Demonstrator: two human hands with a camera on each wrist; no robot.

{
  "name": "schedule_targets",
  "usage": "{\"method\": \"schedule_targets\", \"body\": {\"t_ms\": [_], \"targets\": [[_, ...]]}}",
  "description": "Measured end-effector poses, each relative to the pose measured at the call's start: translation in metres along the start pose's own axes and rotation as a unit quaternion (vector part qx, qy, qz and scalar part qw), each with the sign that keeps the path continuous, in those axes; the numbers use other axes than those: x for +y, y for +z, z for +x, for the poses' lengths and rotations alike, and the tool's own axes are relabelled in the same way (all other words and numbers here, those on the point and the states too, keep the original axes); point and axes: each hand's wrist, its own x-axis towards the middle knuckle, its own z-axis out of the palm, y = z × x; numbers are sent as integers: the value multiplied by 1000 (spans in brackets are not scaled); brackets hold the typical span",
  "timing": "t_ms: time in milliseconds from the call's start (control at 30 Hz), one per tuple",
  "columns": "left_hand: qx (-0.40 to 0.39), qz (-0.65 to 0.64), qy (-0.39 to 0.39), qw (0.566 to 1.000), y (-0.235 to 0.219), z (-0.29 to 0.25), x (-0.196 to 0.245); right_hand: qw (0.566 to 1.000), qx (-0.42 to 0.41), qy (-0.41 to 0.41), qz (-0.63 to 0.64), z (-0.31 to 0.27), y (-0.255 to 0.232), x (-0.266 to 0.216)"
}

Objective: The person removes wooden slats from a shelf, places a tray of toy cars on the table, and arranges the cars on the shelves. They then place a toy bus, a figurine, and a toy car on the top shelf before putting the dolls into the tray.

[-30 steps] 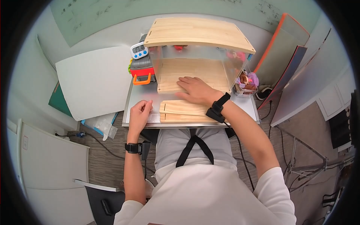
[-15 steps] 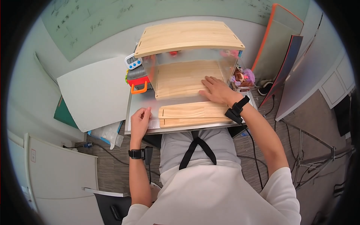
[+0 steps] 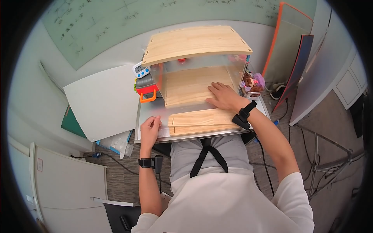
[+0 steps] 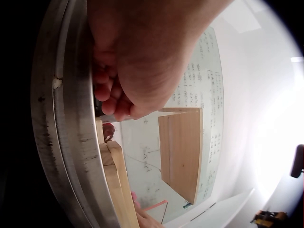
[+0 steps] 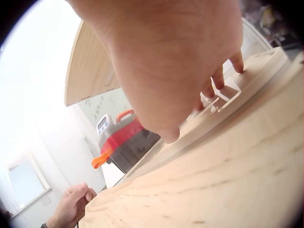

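Note:
A display box with a pale wooden top (image 3: 198, 42), clear side walls and a wooden base (image 3: 194, 83) stands on the table. My right hand (image 3: 225, 97) lies palm down over the right front part of the base, fingers spread and fingertips touching the wood. In the right wrist view its fingers (image 5: 218, 78) reach down to the board, gripping nothing. Two loose wooden boards (image 3: 202, 117) lie overlapping before the box, under my right wrist. My left hand (image 3: 150, 130) rests at the table's front left, fingers loosely curled with nothing visible in them.
A white timer (image 3: 140, 70) sits on a red and grey case with an orange handle (image 3: 148, 96), left of the box. A clear container of small toys (image 3: 253, 83) stands at its right. The metal table edge (image 3: 182, 138) runs close before my lap.
My right hand has slid rightward along the box base, mostly in the first half second. The left hand stays by the boards' left end. The head view has shifted slightly.

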Motion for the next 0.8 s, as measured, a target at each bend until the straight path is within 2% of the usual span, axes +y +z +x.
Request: {"method": "schedule_targets", "body": {"t_ms": [267, 300, 367, 500, 567, 600, 667, 700, 767, 800], "targets": [[1, 16, -1, 1000, -1, 0, -2, 998, 44, -44, 12, -12, -7, 3], [4, 17, -2, 1000, 0, 1, -2, 998, 45, -48, 9, -17, -13, 2], [7, 14, -2, 1000, 0, 1, -5, 988, 117, -78, 57, -35, -26, -4], [1, 18, -14, 1000, -1, 0, -3, 981, 136, -71, 123, -79, -57, -18], [7, 24, -8, 1000, -1, 0, 1, 954, 184, -9, 236, -104, -63, -16], [8, 33, -5, 999, 0, -1, 2, 954, 187, -11, 232, -114, -60, -13], [8, 33, 1, 999, 0, -1, 1, 912, 281, 78, 287, -129, -48, 0], [8, 36, 3, 999, 0, 0, 0, 912, 287, 77, 285, -138, -37, 13], [8, 39, 9, 999, 0, 1, -3, 835, 278, 247, 406, -149, -13, 40], [8, 42, 7, 999, 0, 0, -4, 833, 283, 247, 407, -149, -6, 41]]}}
